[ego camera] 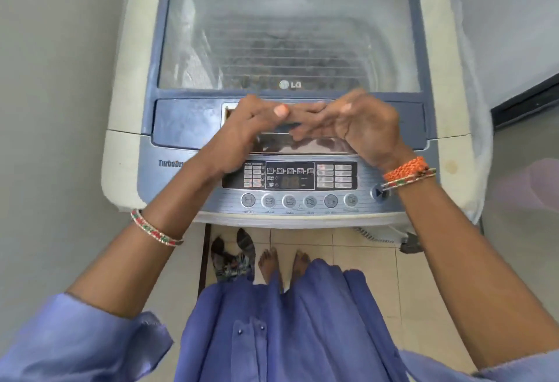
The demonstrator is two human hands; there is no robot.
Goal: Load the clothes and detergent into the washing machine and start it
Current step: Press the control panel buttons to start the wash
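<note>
- Hovering at frame centre, the left hand (257, 115) and right hand (360, 121) meet fingertip to fingertip over the washer's (127, 152) lid (287, 37); both grips look relaxed, clamped on nothing.
- The lid lies closed; dark clothes (290, 73) show dimly through it.
- The start button (378, 192) sits lower right, under the right wrist, so that hand is nearer.
- No detergent is visible.

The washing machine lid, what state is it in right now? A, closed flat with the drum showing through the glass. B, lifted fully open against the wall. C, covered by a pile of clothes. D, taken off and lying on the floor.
A: the lid lies flat on the washing machine, its ribbed drum visible through the clear panel, while the left hand and right hand meet at its front edge.
</note>
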